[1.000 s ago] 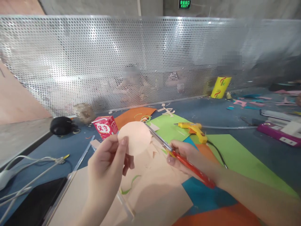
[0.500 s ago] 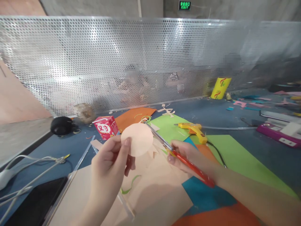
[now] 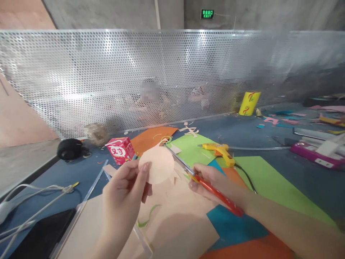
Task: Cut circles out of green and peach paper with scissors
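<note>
Between thumb and fingers, my left hand (image 3: 128,190) pinches a round pale peach paper disc (image 3: 159,165) above the work surface. My right hand (image 3: 212,183) is closed around red-handled scissors (image 3: 215,194). Their metal blades point up and to the left, along the disc's upper right edge; whether they are fully closed I cannot tell. Under both hands lies a large pale peach sheet (image 3: 185,223), with a curled green paper strip (image 3: 149,216) on it. Small pale offcuts show just below the blades.
A yellow glue gun (image 3: 221,149) lies on green paper (image 3: 196,147) to the right. At left are a pink-red box (image 3: 120,150), white cables (image 3: 35,208) and a black flat object (image 3: 43,233). A perforated metal screen (image 3: 94,72) stands behind, with people beyond it.
The camera view has tilted and shifted slightly. Both hands keep their grips, and the disc and scissors stay in nearly the same position relative to each other.
</note>
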Available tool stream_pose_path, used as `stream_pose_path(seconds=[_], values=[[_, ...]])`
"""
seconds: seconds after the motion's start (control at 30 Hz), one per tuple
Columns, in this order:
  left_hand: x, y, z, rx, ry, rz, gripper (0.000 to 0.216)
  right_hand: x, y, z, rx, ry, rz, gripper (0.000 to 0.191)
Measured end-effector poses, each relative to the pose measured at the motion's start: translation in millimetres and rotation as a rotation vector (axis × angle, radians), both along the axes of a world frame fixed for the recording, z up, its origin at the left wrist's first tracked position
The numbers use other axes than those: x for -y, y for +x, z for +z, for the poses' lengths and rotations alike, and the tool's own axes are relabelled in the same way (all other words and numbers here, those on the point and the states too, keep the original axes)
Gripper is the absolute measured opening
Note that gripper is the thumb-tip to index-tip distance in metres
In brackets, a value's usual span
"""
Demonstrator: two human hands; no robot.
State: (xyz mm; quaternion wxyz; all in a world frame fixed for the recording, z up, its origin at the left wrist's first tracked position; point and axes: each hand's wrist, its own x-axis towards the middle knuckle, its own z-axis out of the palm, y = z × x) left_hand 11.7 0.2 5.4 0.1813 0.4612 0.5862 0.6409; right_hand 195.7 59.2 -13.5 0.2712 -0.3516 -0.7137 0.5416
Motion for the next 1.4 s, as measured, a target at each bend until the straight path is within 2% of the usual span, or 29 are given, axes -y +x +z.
stream_pose_path(seconds=[0.13,0.43,0.57,0.77,1.23,1.4], values=[[-2,-4,-0.7,0.028,0.006,-0.014,0.020,2,1,1.8,0.005,-0.003,0.000,0.047],[-5,-10,2.7,0.098,0.044,0.054,0.022,0,3,-3.1,0.045,0.000,-0.026,0.046],[-4,-9,2.1,0.105,0.037,0.033,0.021,0,3,-3.9,0.017,0.021,-0.007,0.044],[0,-3,1.7,0.039,0.036,0.020,0.015,1,5,-2.0,-0.047,-0.027,0.029,0.044],[-5,-12,1.9,0.052,0.090,0.040,0.014,-4,6,-15.1,-0.007,0.034,0.028,0.040],[-5,-9,2.4,0.090,0.071,0.009,0.013,-3,7,-8.9,0.046,0.043,0.018,0.040]])
